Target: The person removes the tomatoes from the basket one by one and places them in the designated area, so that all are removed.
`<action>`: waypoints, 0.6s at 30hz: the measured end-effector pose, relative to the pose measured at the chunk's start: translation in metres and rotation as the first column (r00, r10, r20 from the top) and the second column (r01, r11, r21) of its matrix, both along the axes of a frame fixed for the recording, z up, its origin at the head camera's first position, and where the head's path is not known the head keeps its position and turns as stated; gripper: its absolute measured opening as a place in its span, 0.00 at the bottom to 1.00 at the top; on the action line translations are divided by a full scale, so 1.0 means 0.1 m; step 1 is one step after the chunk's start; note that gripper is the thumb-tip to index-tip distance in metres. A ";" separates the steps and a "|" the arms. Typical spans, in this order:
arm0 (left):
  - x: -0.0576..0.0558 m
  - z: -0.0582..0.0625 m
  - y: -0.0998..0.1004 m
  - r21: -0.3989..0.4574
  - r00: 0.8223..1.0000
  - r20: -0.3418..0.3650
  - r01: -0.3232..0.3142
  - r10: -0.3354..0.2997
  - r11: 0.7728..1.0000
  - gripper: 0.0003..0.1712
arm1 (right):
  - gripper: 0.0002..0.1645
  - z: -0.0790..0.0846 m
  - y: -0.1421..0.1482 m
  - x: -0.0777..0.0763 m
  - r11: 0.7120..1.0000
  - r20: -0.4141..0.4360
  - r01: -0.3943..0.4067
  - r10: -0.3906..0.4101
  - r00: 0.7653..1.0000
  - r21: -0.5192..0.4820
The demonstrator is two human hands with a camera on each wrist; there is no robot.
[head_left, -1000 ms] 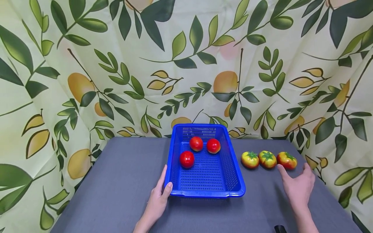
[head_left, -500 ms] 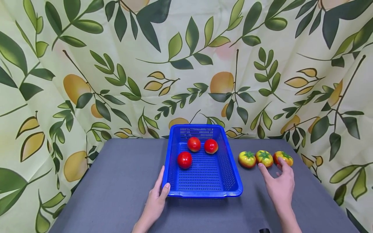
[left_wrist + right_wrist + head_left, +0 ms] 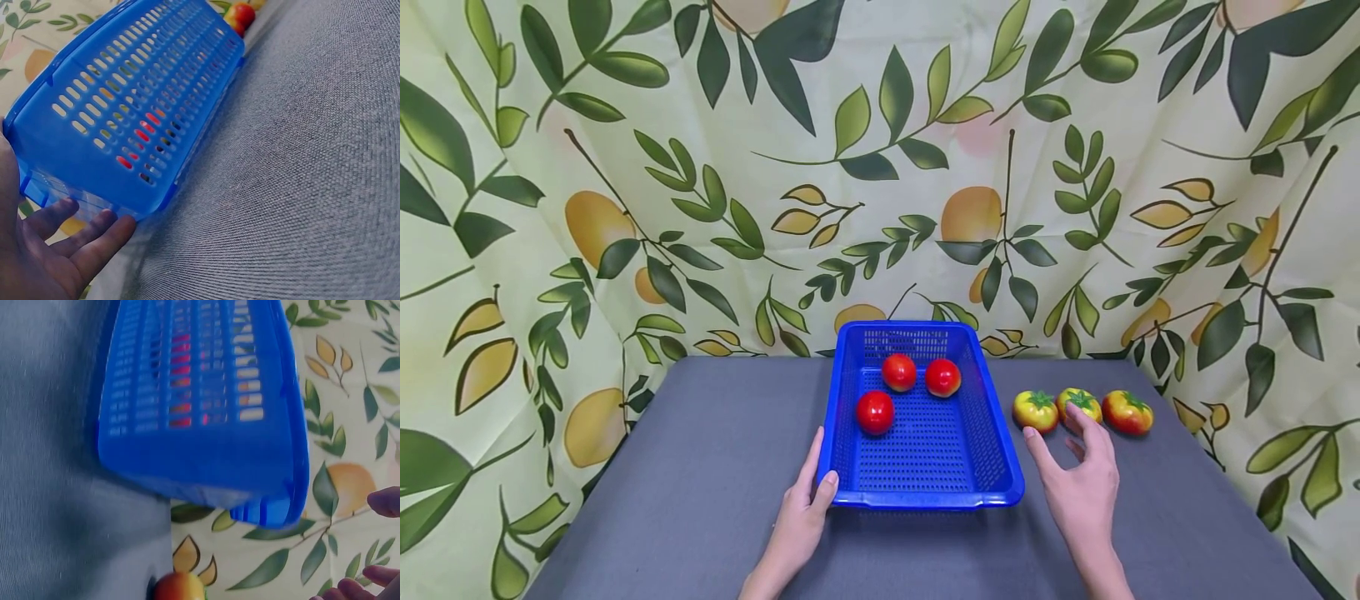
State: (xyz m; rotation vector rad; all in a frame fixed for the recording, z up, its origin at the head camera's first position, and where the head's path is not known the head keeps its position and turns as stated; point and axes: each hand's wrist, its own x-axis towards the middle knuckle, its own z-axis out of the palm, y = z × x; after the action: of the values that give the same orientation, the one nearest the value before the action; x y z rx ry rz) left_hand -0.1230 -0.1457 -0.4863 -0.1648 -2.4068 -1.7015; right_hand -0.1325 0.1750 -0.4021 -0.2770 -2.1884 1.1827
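Note:
My left hand holds the near left corner of a blue perforated plastic basket, thumb over the rim and fingers against the outer wall, as the left wrist view shows. Three red tomatoes lie inside: one at the left and two farther back. Right of the basket, three yellow-red tomatoes with green tops stand in a row: a left one, a middle one partly hidden behind my fingers, and a right one. My right hand, thumb and fingers spread, hovers near the left and middle ones, holding nothing.
A grey cloth-covered table carries everything. Behind and at both sides hangs a leaf-and-fruit patterned curtain, meeting the table's far edge close behind the basket.
My right hand has moved left along the tomato row, from the right one to the left and middle ones. My left hand and the basket stay in place.

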 end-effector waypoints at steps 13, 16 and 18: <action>0.01 -0.01 0.00 0.002 1.000 0.007 0.004 -0.004 1.000 0.36 | 0.35 -0.01 -0.40 0.08 0.985 -0.043 -0.172 0.173 0.984 0.017; 0.00 -0.01 0.00 -0.001 1.000 0.004 0.001 -0.001 1.000 0.36 | 0.35 -0.01 -0.51 0.09 0.967 -0.021 -0.255 0.256 0.967 0.022; 0.00 0.00 0.00 0.000 1.000 0.001 -0.001 0.001 1.000 0.36 | 0.35 0.00 -0.56 0.07 0.946 -0.001 -0.323 0.324 0.946 0.027</action>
State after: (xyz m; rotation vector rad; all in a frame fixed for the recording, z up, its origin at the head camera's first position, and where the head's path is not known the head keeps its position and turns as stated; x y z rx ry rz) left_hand -0.1227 -0.1455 -0.4867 -0.1632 -2.4076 -1.7017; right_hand -0.1250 0.1191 -0.4020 0.1034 -2.3029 1.3228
